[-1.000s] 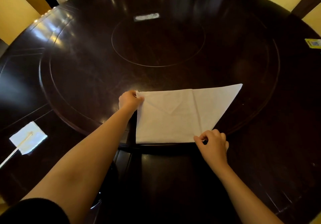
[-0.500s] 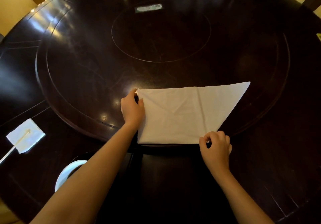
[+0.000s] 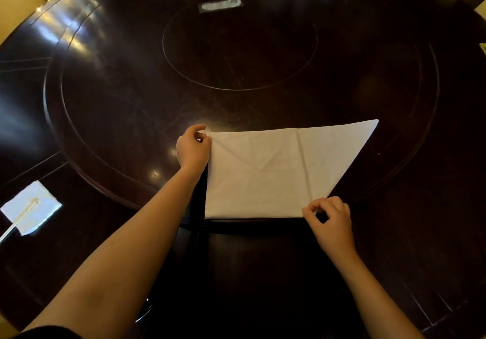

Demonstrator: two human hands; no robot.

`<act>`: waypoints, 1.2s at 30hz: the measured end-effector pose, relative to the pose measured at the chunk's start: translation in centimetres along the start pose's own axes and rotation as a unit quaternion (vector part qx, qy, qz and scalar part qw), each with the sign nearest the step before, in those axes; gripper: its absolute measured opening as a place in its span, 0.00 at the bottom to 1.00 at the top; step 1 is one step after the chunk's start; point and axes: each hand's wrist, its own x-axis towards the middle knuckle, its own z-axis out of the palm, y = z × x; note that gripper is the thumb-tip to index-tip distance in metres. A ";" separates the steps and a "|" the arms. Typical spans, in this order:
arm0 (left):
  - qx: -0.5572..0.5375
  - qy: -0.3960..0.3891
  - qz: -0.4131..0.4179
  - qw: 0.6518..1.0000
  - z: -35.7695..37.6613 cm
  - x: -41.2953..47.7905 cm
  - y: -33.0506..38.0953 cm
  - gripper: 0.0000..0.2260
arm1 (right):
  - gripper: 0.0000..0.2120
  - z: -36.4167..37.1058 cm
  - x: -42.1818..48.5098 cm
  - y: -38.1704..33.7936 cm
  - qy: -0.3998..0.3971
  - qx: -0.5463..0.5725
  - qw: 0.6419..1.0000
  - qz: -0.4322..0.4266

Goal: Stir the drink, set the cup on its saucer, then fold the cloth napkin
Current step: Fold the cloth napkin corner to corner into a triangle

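A white cloth napkin (image 3: 276, 173) lies flat on the dark round table (image 3: 131, 96), partly folded, with one pointed corner reaching out to the far right. My left hand (image 3: 193, 148) pinches the napkin's far left corner. My right hand (image 3: 330, 219) pinches its near edge where the slanted side meets the bottom. The cup and saucer are mostly hidden under my left forearm; only a sliver of a rim (image 3: 144, 313) shows.
A small white paper square (image 3: 33, 207) with a thin wooden stirrer (image 3: 18, 221) on it lies at the table's left side. A raised turntable ring (image 3: 239, 47) marks the table's centre, with a small label (image 3: 219, 4) beyond it.
My left hand has opened its grip slightly at the far left corner, thumb and fingers now pinching it. The view has shifted so the saucer slid under my forearm. The napkin has stayed put.
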 end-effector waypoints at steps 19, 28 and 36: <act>0.320 -0.145 0.327 0.877 2.9 -8.0 -0.6 0.20 | 0.22 5.2 0.4 -7.0 -0.069 -0.199 0.952 -0.221; 0.394 -0.128 0.247 0.876 3.3 -7.2 -3.3 0.26 | 0.30 6.3 2.1 -3.5 -0.176 -0.352 0.874 -0.284; 0.406 -0.105 0.226 0.879 2.1 -5.5 -3.7 0.28 | 0.29 2.0 1.2 0.2 -0.146 -0.372 0.880 -0.255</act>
